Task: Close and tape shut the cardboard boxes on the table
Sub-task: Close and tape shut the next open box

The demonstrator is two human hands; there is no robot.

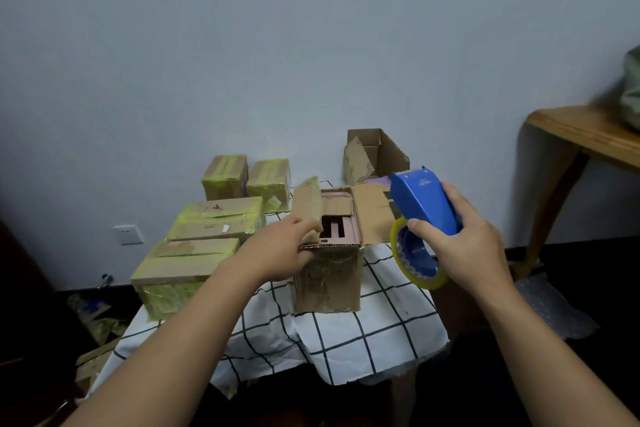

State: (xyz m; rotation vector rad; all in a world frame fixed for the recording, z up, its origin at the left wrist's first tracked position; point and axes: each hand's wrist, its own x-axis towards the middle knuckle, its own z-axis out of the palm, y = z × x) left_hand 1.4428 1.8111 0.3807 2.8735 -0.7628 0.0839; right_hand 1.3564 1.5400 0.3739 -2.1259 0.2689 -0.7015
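Head view looks down on a small table (398, 333) covered with a white cloth with a dark grid. In the middle stands an open box (327, 279), its top flaps not yet folded shut; a pink object (341, 218) shows inside. The left hand (282, 250) grasps the box's left flap (306, 206), fingers curled over the flap's edge near the box's front left corner, so the flap stands tilted up. The right flap (374, 213) lies spread outward to the right.

The right hand (465, 241) is held above the table's right edge, just to the right of the open box and apart from it. It is wrapped round a blue tape dispenser (424, 199), thumb across the front of the body, fingers behind. A roll of yellowish clear tape (414, 262) sits on the dispenser below the thumb. The dispenser's nose points up and away.

On the left side of the table lie two larger taped boxes, a near one (180, 274) and one (218, 218) just behind it, both sealed with yellowish tape. Behind them, near the wall, stand two small taped boxes (225, 177) (269, 182) side by side. At the back right stands another open box (375, 154) with its flaps up.

A wooden table (585, 132) stands at the right edge, and a wall socket (128, 234) sits low on the wall at left. Cardboard scraps (98, 319) lie on the dark floor to the left of the table
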